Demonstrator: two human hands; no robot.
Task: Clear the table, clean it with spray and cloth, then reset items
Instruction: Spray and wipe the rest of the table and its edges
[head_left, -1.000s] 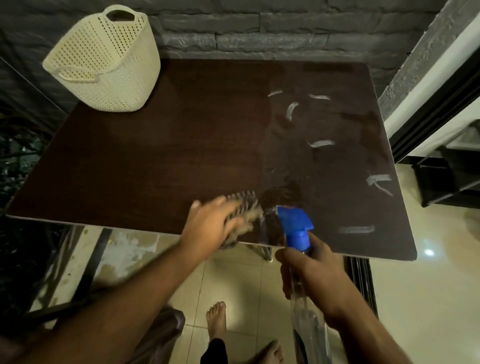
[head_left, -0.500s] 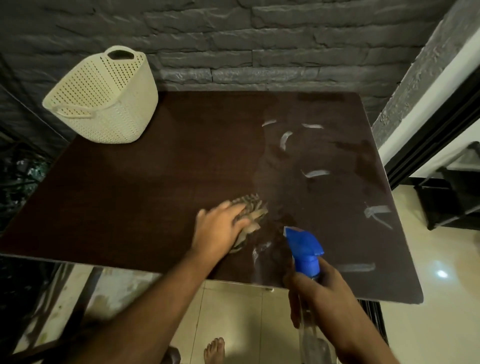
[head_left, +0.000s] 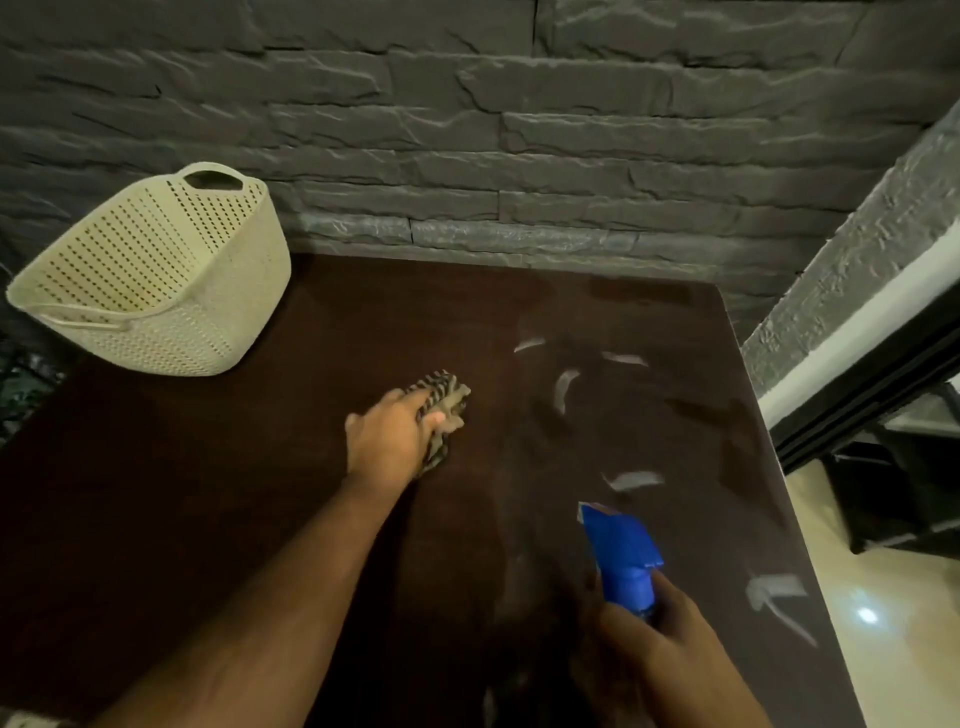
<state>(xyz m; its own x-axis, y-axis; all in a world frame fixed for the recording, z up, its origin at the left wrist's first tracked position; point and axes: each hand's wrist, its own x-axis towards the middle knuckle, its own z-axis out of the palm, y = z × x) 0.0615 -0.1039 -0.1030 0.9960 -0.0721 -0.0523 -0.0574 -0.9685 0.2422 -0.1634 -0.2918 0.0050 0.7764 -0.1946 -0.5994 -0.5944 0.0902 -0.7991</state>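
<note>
Your left hand (head_left: 387, 441) has pushed the bunched striped cloth (head_left: 440, 402) from the table's (head_left: 208, 493) near edge to mid-table, so wiping's underway. Right hand (head_left: 660, 631) grips the spray bottle (head_left: 621, 558), finger placement blurry, probably round the neck.

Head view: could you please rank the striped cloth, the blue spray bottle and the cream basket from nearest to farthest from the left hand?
1. Striped cloth: under the left hand's fingers, mid-table.
2. Blue spray bottle: to the right, held in the right hand.
3. Cream basket: at the table's far left corner.
</note>
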